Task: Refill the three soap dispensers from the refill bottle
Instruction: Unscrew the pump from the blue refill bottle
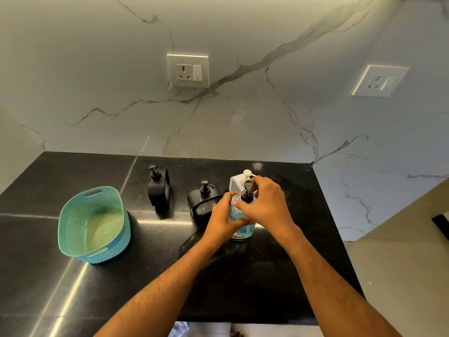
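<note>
Seemingly early: left hand (224, 216) grips the clear dispenser (243, 227), right hand (266, 199) pinches its pump (247, 193); two black dispensers (158, 188) stand untouched.

Glossy black stone counter (73, 288), woven-textured plastic basket (73, 215), veined marble wall (97, 81).

A: Dispensers?
B: Three, all upright. Clear dispenser (243, 223) with blue liquid and black pump, mid counter (145, 276) towards the right edge. Squat black dispenser (202, 203) just left of it. Tall black dispenser (159, 188) further left, nearer the back edge.
A: Refill bottle?
B: White refill bottle (239, 182), white pump, directly behind the clear one, near the back edge.
</note>
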Action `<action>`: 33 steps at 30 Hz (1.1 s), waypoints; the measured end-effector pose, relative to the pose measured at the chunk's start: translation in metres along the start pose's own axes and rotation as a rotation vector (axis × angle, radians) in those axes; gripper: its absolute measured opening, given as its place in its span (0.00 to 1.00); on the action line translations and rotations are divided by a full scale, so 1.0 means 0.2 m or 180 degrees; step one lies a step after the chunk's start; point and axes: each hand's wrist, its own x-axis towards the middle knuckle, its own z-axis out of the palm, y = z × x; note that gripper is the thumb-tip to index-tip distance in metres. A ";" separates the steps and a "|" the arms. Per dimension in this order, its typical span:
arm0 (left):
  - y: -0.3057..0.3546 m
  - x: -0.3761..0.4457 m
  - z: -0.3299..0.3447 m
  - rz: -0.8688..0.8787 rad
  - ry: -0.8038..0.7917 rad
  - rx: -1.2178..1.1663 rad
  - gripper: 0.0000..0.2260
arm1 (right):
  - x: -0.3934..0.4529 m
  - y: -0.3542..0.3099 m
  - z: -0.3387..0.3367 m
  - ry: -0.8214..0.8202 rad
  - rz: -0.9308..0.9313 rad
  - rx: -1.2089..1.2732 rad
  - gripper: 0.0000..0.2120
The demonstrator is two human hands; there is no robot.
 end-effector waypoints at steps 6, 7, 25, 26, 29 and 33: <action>0.00 0.00 0.00 0.0045 0.0015 -0.0016 0.30 | 0.00 -0.02 0.00 -0.0083 0.0012 0.0046 0.23; 0.00 0.00 0.00 0.0039 0.0016 -0.0018 0.30 | 0.00 -0.02 0.00 -0.0107 0.0003 0.0055 0.25; -0.02 0.03 -0.02 -0.0038 -0.0061 0.0059 0.32 | 0.03 -0.04 -0.07 0.0146 -0.0032 0.0035 0.20; -0.02 0.03 -0.02 -0.0039 -0.0035 0.0054 0.31 | 0.03 -0.05 -0.08 0.0154 -0.0035 0.0042 0.20; -0.01 0.02 -0.01 -0.0038 0.0052 0.0019 0.31 | 0.04 -0.05 -0.12 0.0167 -0.0067 0.0064 0.16; -0.01 0.02 0.02 -0.0029 0.0133 -0.0008 0.32 | 0.04 -0.05 -0.16 0.0275 -0.0094 0.0026 0.15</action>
